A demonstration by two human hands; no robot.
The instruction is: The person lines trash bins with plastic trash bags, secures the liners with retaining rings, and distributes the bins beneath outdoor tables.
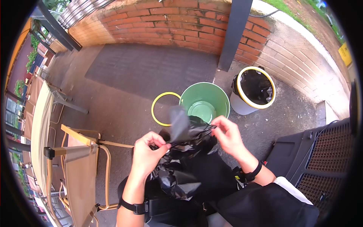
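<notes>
Two bare hands pinch a crumpled, glossy black plastic bag

The left hand (148, 152) grips one side of the crumpled, glossy black plastic bag (177, 183) between thumb and fingertips; the right hand (228, 137) pinches the other side in the same way, a little farther forward. The bag hangs bunched in front of the body, its opening hard to make out. A grey-black flap rising between the hands is blurred, and the lower folds merge with the wearer's black clothing (206, 170), so where the plastic ends is unclear.

Just beyond the bag, a round green bucket (220, 100) stands on the dark paved floor (124, 87), its near part covered by the plastic. At its left lies a thin yellow ring (153, 108), the right end of which seems to meet the bucket, though whether it touches or slips underneath cannot be told. To the right of the bucket, apart from it, stands a pale round bin (242, 105) with a yellow rim and a black liner, whose depths are too dark to read.

Behind runs a red brick wall (159, 26), interrupted by a dark square post (234, 36) cut off at the top. A tan fabric chair (79, 170) stands at left; at right, a dark box with a grille (325, 151) runs into the black edge of the lens.
</notes>
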